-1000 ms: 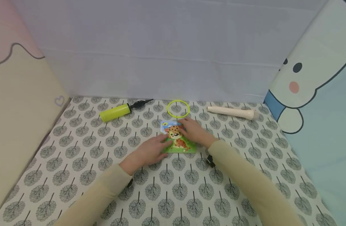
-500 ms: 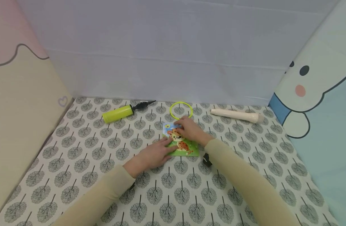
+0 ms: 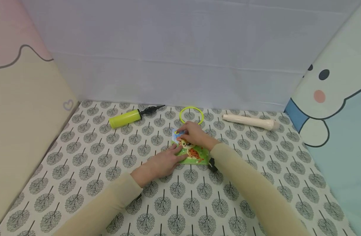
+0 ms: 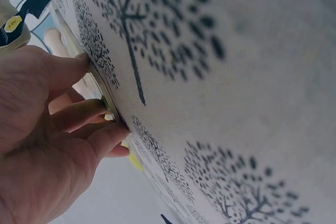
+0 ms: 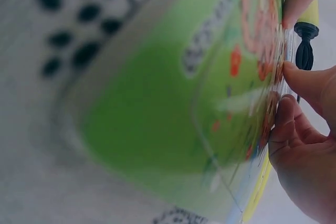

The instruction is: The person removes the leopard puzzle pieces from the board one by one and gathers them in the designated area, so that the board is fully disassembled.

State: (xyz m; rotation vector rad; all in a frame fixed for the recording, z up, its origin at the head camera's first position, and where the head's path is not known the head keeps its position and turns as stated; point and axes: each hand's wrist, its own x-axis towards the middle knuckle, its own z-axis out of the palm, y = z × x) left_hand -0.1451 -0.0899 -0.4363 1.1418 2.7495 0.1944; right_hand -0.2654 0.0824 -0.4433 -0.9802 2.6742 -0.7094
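Here, both hands work at a leopard puzzle board lying flat on the tabletop.

The left hand [image 3: 161, 162] rests with straight fingers pressing the near left edge of the puzzle board [image 3: 195, 154], steadying it; the right hand [image 3: 195, 134] pinches a piece at the board's far, blue corner. I judge the picture nearly whole, with this corner piece still being handled. Behind lie a yellow pump [image 3: 125, 118], a yellow ring [image 3: 192, 114] and a cream recorder [image 3: 249, 121]. No containers show anywhere.
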